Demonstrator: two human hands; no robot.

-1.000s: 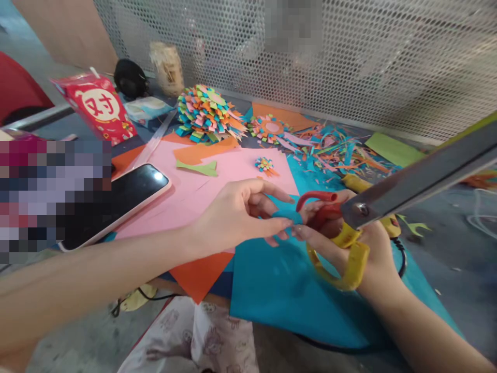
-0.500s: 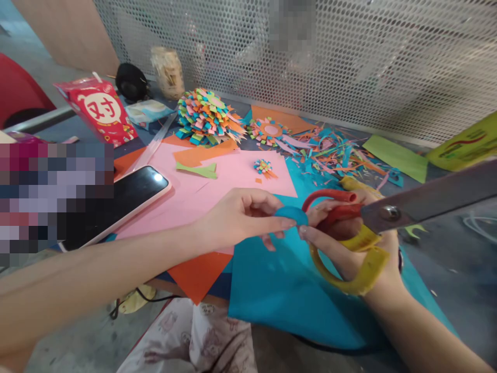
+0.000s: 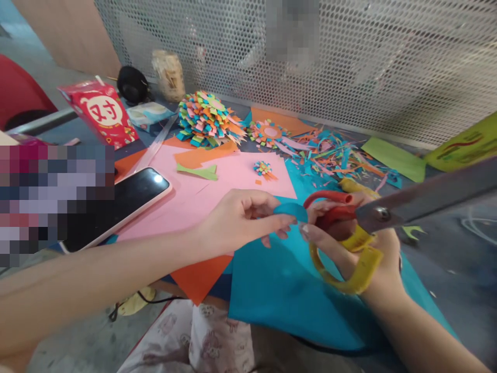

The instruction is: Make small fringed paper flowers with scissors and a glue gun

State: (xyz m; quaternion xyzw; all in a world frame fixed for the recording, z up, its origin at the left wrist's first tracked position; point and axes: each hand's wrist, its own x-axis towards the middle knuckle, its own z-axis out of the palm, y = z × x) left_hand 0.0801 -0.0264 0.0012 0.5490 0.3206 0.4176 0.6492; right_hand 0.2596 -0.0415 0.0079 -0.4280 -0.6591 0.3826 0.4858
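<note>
My left hand [image 3: 243, 220] pinches a small curled blue paper strip [image 3: 290, 210] between thumb and fingers, just above a large blue paper sheet [image 3: 287, 290]. My right hand [image 3: 349, 241] grips big scissors [image 3: 382, 215] with a red and a yellow handle loop; the steel blades point right and up past the frame edge. Its fingertips touch the same blue strip. Both hands meet over the blue sheet, near the corner of a pink sheet [image 3: 202, 186].
A phone [image 3: 120, 204] lies on the pink sheet at left. Beyond stand a red packet [image 3: 103, 114], a multicoloured paper flower ball [image 3: 205, 116], a flat paper flower [image 3: 267, 130], a tiny flower [image 3: 263, 167] and a heap of paper scraps [image 3: 334, 153]. Mesh fencing closes the back.
The scissors' blades have tilted lower, from steeply up-right to flatter. The blue strip has been turned a little between the fingers of both hands.
</note>
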